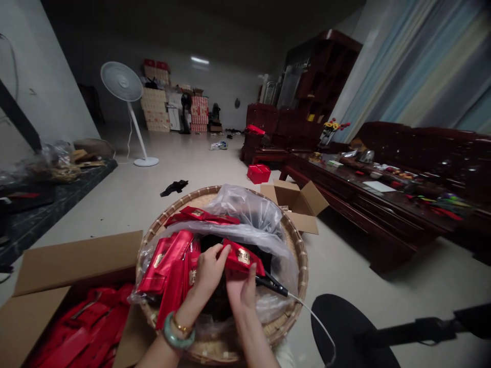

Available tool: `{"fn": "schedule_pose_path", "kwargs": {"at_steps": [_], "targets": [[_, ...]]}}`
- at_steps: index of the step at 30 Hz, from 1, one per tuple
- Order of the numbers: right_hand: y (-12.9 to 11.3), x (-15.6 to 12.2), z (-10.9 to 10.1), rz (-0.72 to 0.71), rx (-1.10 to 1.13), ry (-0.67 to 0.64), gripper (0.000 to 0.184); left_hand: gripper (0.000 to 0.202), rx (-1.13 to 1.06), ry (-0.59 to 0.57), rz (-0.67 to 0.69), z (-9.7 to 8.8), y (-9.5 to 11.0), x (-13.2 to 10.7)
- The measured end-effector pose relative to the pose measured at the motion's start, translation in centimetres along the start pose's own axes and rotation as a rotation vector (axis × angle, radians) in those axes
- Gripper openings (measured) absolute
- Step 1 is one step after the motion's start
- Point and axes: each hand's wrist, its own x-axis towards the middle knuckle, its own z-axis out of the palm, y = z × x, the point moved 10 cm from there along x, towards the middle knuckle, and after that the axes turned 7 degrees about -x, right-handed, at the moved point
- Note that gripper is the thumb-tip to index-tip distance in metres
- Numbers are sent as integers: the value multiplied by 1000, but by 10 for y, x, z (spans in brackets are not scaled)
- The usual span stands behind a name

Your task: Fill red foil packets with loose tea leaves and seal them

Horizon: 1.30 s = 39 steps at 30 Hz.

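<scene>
A red foil packet with a gold label point(241, 257) sits between my hands, above a round woven bamboo basket point(298, 263). My left hand point(209, 272) pinches its upper edge, and a green bangle point(178, 332) circles that wrist. My right hand point(240, 292) grips a black corded clamp tool point(271, 285), whose jaws meet the packet's right end. Several red packets point(169, 268) stand in a clear plastic liner point(245, 209) in the basket. More red packets point(80, 327) fill a cardboard box at lower left.
An open cardboard box point(295, 204) touches the basket's far rim. A low wooden table point(368, 204) with scattered items stands at right. A black round stand point(345, 332) sits at lower right. A white fan point(123, 82) stands on the tiled floor point(192, 163) beyond.
</scene>
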Motion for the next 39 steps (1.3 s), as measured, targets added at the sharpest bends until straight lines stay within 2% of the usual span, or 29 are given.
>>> {"fn": "schedule_pose_path", "kwargs": {"at_steps": [4, 6, 9, 11, 14, 18, 22, 24, 25, 28, 30, 31, 33, 36, 39], "targets": [[-19, 33, 3, -28, 160, 61, 41, 32, -85, 5, -39, 13, -4, -5], [-21, 38, -2, -8, 210, 82, 37, 30, -105, -26, 31, 19, 2, -8], [-20, 38, -11, 29, 261, 122, 39, 28, -82, -132, 177, 31, 15, -17], [-19, 37, -17, 46, 283, 142, 41, 30, -46, -206, 207, 39, 16, -23], [-19, 38, -25, 50, 305, 176, 43, 35, 44, -281, 180, 48, 9, -29], [-16, 40, -29, 56, 301, 207, 45, 35, 111, -289, 148, 47, 5, -31], [-13, 41, -28, 62, 262, 218, 45, 32, -46, -272, 91, 43, 1, -33], [-14, 40, -28, 59, 229, 226, 45, 31, -249, -195, 14, 38, -8, -35], [-16, 40, -27, 52, 211, 228, 45, 31, -380, -119, -48, 34, -17, -36], [-23, 38, -23, 0, 140, 209, 47, 32, -863, 239, -327, 20, -59, -49], [-26, 35, -19, -38, 49, 178, 48, 30, -1206, 416, -555, 29, -83, -62], [-27, 33, -16, -52, -6, 159, 49, 30, -1358, 435, -668, 40, -88, -65], [-27, 27, -10, -79, -109, 107, 54, 33, -1587, 369, -840, 63, -85, -67], [-31, 17, 6, -146, -257, -22, 63, 33, -1782, 330, -941, 82, -79, -64], [-36, 9, 26, -210, -466, -171, 68, 28, -1863, 343, -1011, 96, -85, -67]]}}
